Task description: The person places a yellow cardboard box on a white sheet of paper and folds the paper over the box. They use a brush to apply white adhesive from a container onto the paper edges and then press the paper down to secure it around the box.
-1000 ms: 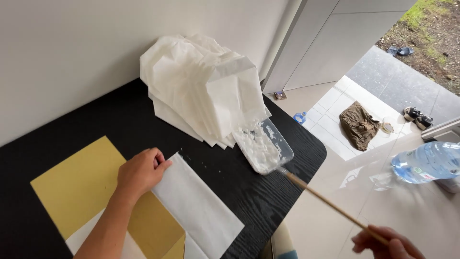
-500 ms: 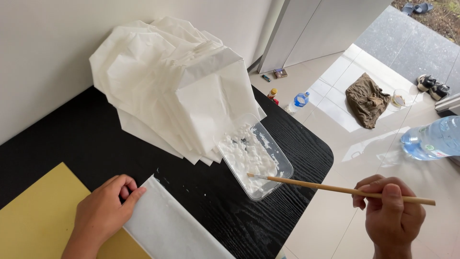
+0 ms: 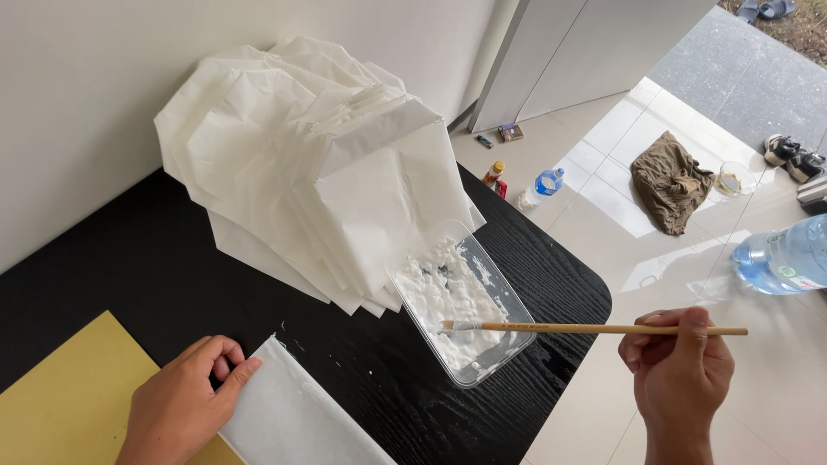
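Now, nearest the camera, the left hand is pressing down on the upper corner of a folded white sheet of thin paper, fingers curled over its edge and pinning it flat rather than gripping it. That sheet is lying partly over a flat yellow card on the black wood-grain tabletop. The hand has hardly moved on the sheet over the last second.

Off the table's rounded edge, the right hand is clenching the far end of a long, thin wooden-handled brush between thumb and fingers. A second ago the brush was slanting steeply with the hand low and far out; half a second ago it was levelling; it is now lying almost horizontal, with its bristle tip reaching over the near side of a clear rectangular plastic tray of white paste. By my judgement, the brush is being loaded with paste for the pinned sheet.

Just behind the tray, touching its far corner, a fanned stack of finished white paper bags is leaning against the pale wall. Further off, a clear plastic water bottle and a crumpled brown cloth are lying on the glossy tiled floor.
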